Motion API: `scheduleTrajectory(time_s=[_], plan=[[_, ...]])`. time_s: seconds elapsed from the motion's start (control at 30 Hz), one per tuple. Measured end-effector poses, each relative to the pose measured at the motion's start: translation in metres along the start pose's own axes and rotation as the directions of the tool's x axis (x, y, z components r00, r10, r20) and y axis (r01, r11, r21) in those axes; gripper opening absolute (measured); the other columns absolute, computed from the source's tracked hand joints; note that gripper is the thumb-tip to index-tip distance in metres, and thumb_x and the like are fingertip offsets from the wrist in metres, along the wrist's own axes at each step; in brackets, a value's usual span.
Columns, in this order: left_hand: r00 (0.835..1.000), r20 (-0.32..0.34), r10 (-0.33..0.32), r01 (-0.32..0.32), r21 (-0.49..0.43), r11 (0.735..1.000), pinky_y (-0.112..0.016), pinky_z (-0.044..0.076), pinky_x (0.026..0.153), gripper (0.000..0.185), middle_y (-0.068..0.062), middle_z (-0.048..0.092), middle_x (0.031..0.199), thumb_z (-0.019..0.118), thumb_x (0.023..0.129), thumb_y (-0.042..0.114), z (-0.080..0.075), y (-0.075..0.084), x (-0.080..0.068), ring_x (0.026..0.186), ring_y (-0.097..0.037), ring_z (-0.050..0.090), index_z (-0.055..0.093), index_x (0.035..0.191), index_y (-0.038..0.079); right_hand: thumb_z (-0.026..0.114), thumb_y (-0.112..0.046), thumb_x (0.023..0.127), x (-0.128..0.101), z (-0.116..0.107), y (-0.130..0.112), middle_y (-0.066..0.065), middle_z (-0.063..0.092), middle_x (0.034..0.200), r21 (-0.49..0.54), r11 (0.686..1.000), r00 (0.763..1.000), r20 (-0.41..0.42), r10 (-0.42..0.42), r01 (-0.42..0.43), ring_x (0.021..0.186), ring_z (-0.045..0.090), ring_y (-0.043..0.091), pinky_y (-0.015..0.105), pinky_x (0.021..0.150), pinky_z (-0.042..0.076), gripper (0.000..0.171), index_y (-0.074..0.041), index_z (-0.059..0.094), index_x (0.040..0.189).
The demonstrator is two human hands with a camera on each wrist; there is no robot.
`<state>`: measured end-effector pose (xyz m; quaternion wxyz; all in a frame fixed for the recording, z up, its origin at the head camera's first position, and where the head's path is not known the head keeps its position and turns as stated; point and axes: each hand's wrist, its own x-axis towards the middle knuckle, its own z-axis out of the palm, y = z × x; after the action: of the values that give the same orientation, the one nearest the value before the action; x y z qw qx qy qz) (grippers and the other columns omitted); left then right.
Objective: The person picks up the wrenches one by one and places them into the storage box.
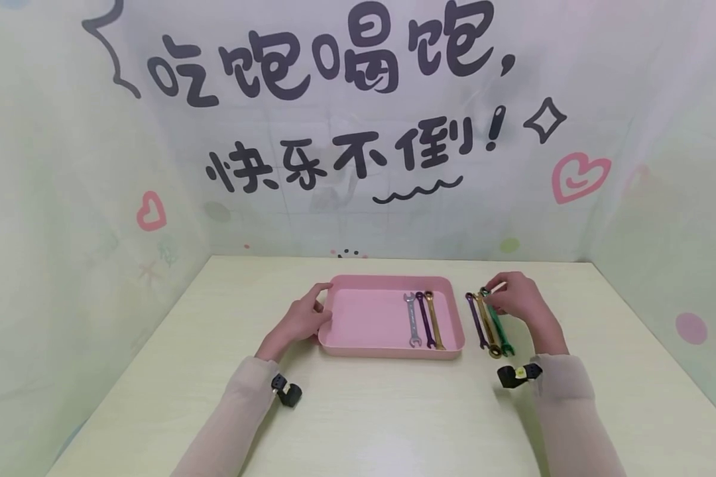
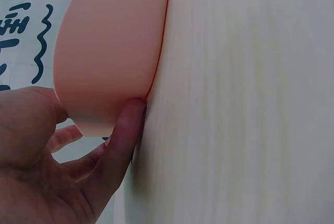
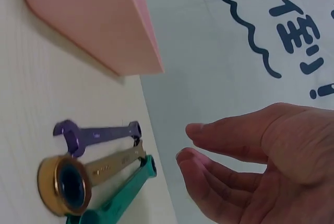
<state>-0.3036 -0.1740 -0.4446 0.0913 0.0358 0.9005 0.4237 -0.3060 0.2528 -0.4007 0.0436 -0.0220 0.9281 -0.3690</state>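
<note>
My left hand (image 1: 304, 318) grips the left side of a pink tray (image 1: 358, 353); the left wrist view shows its fingers around the tray's corner. Inside the tray, toward its right end, lie a silver wrench (image 1: 413, 321), a purple wrench (image 1: 426, 321) and a gold wrench (image 1: 435, 321). Right of the tray, a second purple wrench (image 1: 477, 321), a second gold wrench (image 1: 487, 324) and a green wrench (image 1: 501, 331) lie side by side. My right hand (image 3: 250, 161) hovers at their far ends, thumb and fingertips apart with nothing between them.
The pale wooden table (image 1: 388, 417) reaches back to a printed cloth backdrop (image 1: 358, 225), with cloth at both sides too. A small black camera sits on each wrist, the left camera (image 1: 286, 391) and the right camera (image 1: 518, 375).
</note>
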Motion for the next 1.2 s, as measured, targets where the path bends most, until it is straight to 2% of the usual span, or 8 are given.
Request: scheduleTrajectory(time_s=[0.17, 0.37, 0.57, 0.93, 1.2], plan=[[1.0, -0.005, -0.004, 0.004, 0.001, 1.0, -0.029, 0.055, 0.057, 0.069, -0.015, 0.061, 0.104, 0.058, 0.097, 0.013, 0.001, -0.001, 0.001, 0.069, -0.021, 0.064, 0.033, 0.161, 0.023, 0.069, -0.011, 0.093, -0.002, -0.005, 0.008, 0.02, 0.07, 0.093, -0.044, 0.996, 0.997, 0.026, 0.078, -0.077, 0.072, 0.068, 0.019, 0.033, 0.069, 0.06, 0.03, 0.01, 0.065, 0.114], [1.0, -0.004, -0.004, 0.004, 0.0, 1.0, -0.029, 0.055, 0.057, 0.069, -0.015, 0.06, 0.105, 0.058, 0.098, 0.013, 0.0, -0.001, 0.001, 0.07, -0.021, 0.064, 0.032, 0.161, 0.022, 0.072, -0.014, 0.092, -0.004, -0.007, 0.018, 0.013, 0.066, 0.085, -0.089, 0.981, 0.981, 0.076, 0.179, -0.172, 0.07, 0.063, 0.018, 0.029, 0.067, 0.054, 0.03, 0.007, 0.063, 0.111], [1.0, -0.002, -0.005, 0.005, -0.004, 1.0, -0.029, 0.055, 0.057, 0.068, -0.015, 0.06, 0.104, 0.058, 0.097, 0.014, 0.001, -0.002, 0.002, 0.07, -0.021, 0.064, 0.033, 0.16, 0.023, 0.075, -0.016, 0.091, -0.001, -0.001, 0.029, 0.012, 0.065, 0.085, -0.099, 0.977, 0.975, 0.102, 0.196, -0.186, 0.068, 0.061, 0.017, 0.027, 0.065, 0.053, 0.031, 0.006, 0.063, 0.109], [1.0, 0.003, 0.007, -0.007, -0.004, 1.0, -0.029, 0.055, 0.058, 0.069, -0.015, 0.061, 0.105, 0.058, 0.097, 0.013, 0.001, -0.003, 0.003, 0.07, -0.021, 0.064, 0.033, 0.16, 0.022, 0.07, -0.012, 0.09, 0.0, 0.001, 0.029, 0.015, 0.063, 0.088, -0.121, 0.973, 0.976, 0.076, 0.205, -0.195, 0.072, 0.06, 0.02, 0.028, 0.064, 0.052, 0.028, 0.009, 0.063, 0.108], [1.0, -0.005, 0.011, -0.011, 0.0, 1.0, -0.029, 0.054, 0.059, 0.069, -0.015, 0.061, 0.105, 0.058, 0.097, 0.013, 0.0, -0.002, 0.002, 0.071, -0.021, 0.064, 0.033, 0.161, 0.022, 0.075, -0.014, 0.089, 0.0, 0.002, 0.029, 0.015, 0.062, 0.089, -0.156, 0.966, 0.974, 0.058, 0.22, -0.209, 0.073, 0.06, 0.021, 0.028, 0.065, 0.048, 0.03, 0.007, 0.062, 0.107]])
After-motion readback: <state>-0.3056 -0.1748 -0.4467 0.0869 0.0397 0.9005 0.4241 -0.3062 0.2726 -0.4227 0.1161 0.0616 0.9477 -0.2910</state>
